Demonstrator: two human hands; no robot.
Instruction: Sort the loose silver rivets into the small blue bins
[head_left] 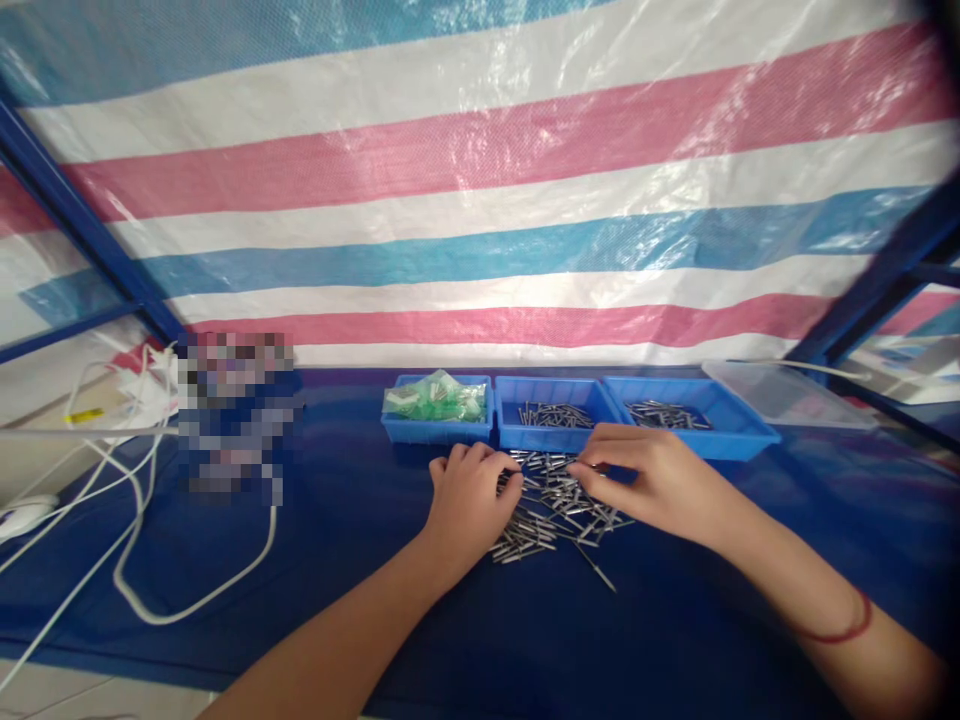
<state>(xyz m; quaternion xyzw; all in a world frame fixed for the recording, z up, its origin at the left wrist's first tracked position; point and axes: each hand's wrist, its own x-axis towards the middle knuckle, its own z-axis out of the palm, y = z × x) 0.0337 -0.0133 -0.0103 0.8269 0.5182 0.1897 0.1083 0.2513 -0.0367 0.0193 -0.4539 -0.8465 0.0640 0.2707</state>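
In front of the left blue bin point(442, 433), curls left hand point(471, 500) loosely beside metal pins point(574, 500) heaped on the counter point(540, 640); cannot tell whether gripping any. Pinches with right hand point(652, 478) at the heap's right side, unclear on what, near the right blue bin point(739, 442).

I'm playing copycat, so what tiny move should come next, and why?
Perhaps the right grip should ease one piece free from the pile of metal pins, because it reaches over the pile's edge, where many pins lie crossed over each other.
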